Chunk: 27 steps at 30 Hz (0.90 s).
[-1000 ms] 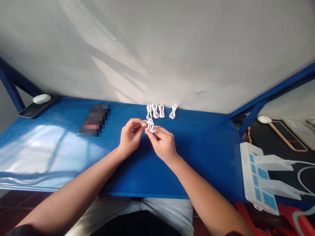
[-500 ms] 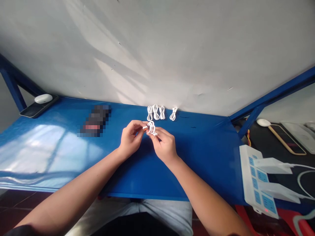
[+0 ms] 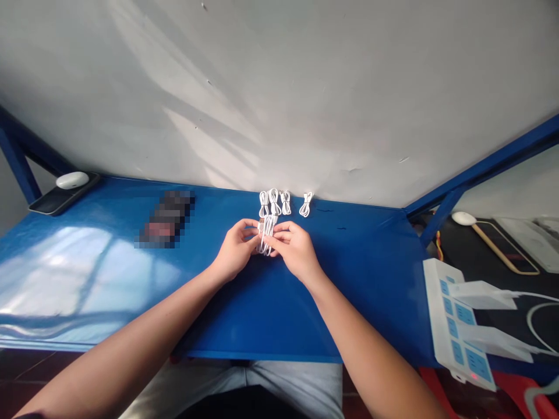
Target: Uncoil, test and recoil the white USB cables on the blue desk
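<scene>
Between my two hands is a white charging cable (image 3: 267, 237), folded into a coiled bundle with its plug ends near the top. My left hand (image 3: 238, 247) pinches the bundle from the left side. From the right, my right hand (image 3: 294, 247) grips it, its thumb across the front of the loops. Just beyond, several more bundled white cables (image 3: 274, 202) lie in a row on the blue table (image 3: 271, 314), close to the wall. One bundled cable (image 3: 306, 205) lies a little apart to the right of that row.
A blurred-out dark object (image 3: 166, 218) lies left of my hands. A phone (image 3: 65, 195) with a white mouse (image 3: 72, 180) on it is at the far left. On the right stands a white power strip (image 3: 458, 326) with plugged-in adapters. A grey wall (image 3: 279, 105) rises behind the table.
The cable bundle has turned from end-on to upright, so its long loops now face me. My right thumb has moved across its front, and both hands are still on it.
</scene>
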{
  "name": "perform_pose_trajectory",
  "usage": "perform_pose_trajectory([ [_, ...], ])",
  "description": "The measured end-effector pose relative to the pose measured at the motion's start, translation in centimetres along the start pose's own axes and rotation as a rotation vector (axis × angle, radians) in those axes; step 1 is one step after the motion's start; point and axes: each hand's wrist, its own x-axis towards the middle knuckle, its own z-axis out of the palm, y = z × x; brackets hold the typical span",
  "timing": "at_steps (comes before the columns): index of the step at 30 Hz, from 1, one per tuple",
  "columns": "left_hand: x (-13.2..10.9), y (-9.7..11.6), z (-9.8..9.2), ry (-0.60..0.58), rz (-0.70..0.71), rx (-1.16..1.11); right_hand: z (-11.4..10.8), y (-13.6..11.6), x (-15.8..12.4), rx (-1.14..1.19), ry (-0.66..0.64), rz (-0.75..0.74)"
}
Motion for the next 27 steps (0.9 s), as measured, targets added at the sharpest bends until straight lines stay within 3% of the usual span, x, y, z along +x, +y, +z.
perform_pose_trajectory([
  [4, -0.2, 0.1, 0.1, 0.001, -0.043, 0.050, -0.5, -0.6, 0.3, 0.013, 0.001, 0.057],
  [14, -0.5, -0.2, 0.0, 0.083, 0.168, 0.398, 0.0, 0.4, 0.2, -0.016, 0.019, 0.045],
  [23, -0.2, 0.4, 0.1, 0.046, -0.067, 0.010, -0.2, -0.2, 0.1, 0.044, 0.013, 0.052],
  [27, -0.1, 0.0, 0.3, 0.025, -0.040, -0.029, -0.2, -0.1, 0.2, 0.039, 0.013, 0.067],
])
